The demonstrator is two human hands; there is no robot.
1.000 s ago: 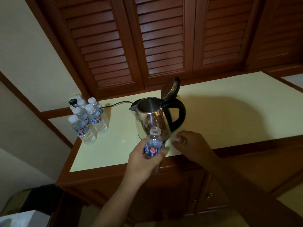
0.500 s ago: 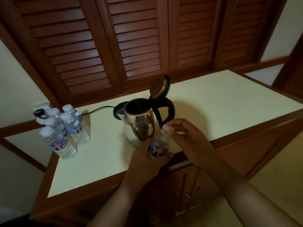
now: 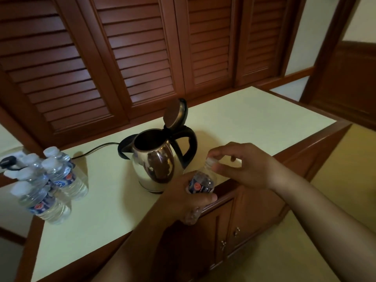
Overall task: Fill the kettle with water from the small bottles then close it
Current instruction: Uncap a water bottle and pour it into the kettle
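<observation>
A steel kettle (image 3: 156,159) with a black handle stands on the pale countertop (image 3: 114,200), its lid (image 3: 175,113) tipped up and open. Just in front of it, my left hand (image 3: 183,202) grips a small water bottle (image 3: 201,185) by its body, tilted slightly right. My right hand (image 3: 244,165) pinches the bottle's white cap (image 3: 210,160) between thumb and fingers. Several more small capped bottles (image 3: 46,184) stand in a cluster at the counter's left end.
A black cord (image 3: 95,148) runs from the kettle's base leftwards to a plug (image 3: 8,161) at the wall. Louvred wooden doors (image 3: 142,53) rise behind the counter. Cabinet doors with small knobs (image 3: 236,231) sit below the front edge.
My right hand has come from the counter edge onto the bottle's cap. The bottle stays in my left hand near the kettle, and the camera has swung leftwards and closer.
</observation>
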